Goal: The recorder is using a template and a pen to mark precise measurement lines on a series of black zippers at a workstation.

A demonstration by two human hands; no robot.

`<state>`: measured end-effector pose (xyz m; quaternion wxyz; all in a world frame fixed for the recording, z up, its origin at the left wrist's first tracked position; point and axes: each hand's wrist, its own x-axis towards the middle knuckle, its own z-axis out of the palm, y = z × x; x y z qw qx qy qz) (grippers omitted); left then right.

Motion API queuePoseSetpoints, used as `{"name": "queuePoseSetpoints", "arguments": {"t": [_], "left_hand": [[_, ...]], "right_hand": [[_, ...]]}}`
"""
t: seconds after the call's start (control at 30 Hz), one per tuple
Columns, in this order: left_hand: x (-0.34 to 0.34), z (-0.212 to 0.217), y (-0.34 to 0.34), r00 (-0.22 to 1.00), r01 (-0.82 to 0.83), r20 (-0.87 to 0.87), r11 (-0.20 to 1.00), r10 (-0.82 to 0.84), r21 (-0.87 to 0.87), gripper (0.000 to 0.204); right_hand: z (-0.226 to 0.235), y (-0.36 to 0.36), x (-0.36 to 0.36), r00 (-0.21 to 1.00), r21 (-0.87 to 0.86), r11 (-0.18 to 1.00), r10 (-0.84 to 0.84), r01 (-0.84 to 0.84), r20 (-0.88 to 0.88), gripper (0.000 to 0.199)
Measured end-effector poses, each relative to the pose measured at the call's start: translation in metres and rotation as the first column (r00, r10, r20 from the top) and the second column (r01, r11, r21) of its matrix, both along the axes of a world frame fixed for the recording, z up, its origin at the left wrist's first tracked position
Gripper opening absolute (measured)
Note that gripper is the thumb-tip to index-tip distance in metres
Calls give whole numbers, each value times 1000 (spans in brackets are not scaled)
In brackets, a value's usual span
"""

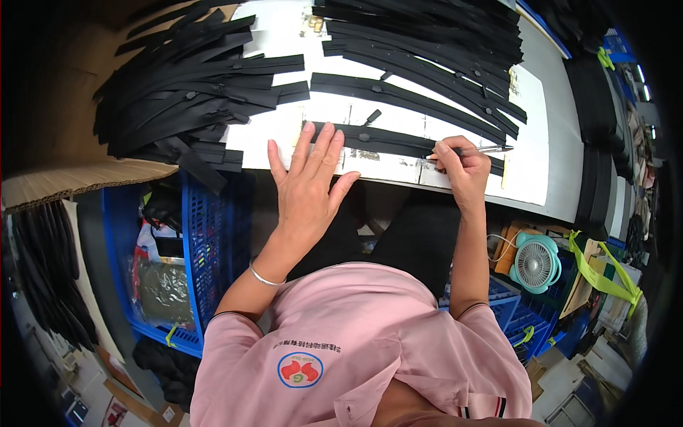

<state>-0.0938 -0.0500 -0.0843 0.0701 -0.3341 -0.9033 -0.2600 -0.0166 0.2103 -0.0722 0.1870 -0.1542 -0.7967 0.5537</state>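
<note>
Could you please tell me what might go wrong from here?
The left hand rests near one end of the black strip, so it could shift under the pen in the right hand. In the left pile, a strip end hanging past the edge might snag or slide off.

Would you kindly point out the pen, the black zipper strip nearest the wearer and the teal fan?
Pen (pixel 494 149): head view, exposed part of the barrel.
Black zipper strip (pixel 400 144): head view, uncovered tape near mid-length.
Teal fan (pixel 535 262): head view, middle of the round grille.
</note>
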Motion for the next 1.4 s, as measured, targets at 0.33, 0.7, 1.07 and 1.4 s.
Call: {"name": "queuePoseSetpoints", "arguments": {"t": [0.33, 0.7, 1.07, 1.4], "left_hand": [[-1, -5, 0, 999, -29, -25, 998, 30, 48, 59], [-3, -5, -1, 1000, -20, -17, 994, 22, 104, 57], [-3, -3, -2, 1000, -9, -7, 994, 9, 106, 59], [-3, -7, -4, 1000, -7, -8, 994, 8, 105, 56]], "right_hand": [[29, -64, -58, 981, 381, 920, 149, -91, -126, 8], [2, -80, -84, 987, 411, 903, 156, -124, -46, 11], [3, -76, -81, 952, 492, 854, 269, -167, -145, 9], [6, -78, -82, 901, 560, 788, 405, -256, -158, 11]]}}
